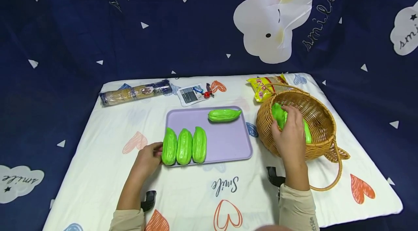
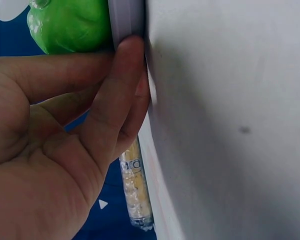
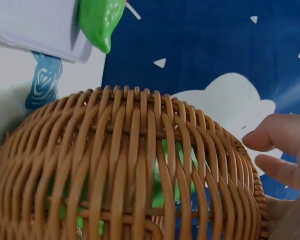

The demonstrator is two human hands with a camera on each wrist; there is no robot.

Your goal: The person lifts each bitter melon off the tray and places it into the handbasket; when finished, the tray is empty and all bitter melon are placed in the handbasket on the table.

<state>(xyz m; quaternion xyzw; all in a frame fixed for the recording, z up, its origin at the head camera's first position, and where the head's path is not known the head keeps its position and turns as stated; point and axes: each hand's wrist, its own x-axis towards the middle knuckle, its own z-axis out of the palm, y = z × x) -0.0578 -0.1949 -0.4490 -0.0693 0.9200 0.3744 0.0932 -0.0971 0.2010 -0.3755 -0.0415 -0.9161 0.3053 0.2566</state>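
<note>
Two bare hands are in view. The fingers of the left hand (image 1: 147, 160) are bent, with their tips at the left edge of a lilac tray (image 1: 228, 142); whether they pinch it I cannot tell. The right hand (image 1: 292, 133) has its thumb and fingers curved and parted in the mouth of a wicker basket (image 1: 266, 129). Bright green shows to either side of those fingers, at least one gourd (image 1: 308, 133) inside the basket; I cannot tell whether they grip it.

Just right of the left fingers, three ridged green gourds (image 1: 184, 146) lie side by side on the tray. Between the two hands, a fourth gourd (image 1: 224, 115) lies crosswise along the tray's far side.

Beyond the right fingers, a yellow snack packet (image 1: 261, 87) sits behind the basket. Ahead of the left fingers, past the tray, are a white packet (image 1: 189, 96) and a small red ball (image 1: 207, 94). Farther left lies a long clear-and-blue packet (image 1: 135, 93). White printed cloth (image 1: 98, 173) spreads under everything, before a navy backdrop (image 1: 130, 49).
</note>
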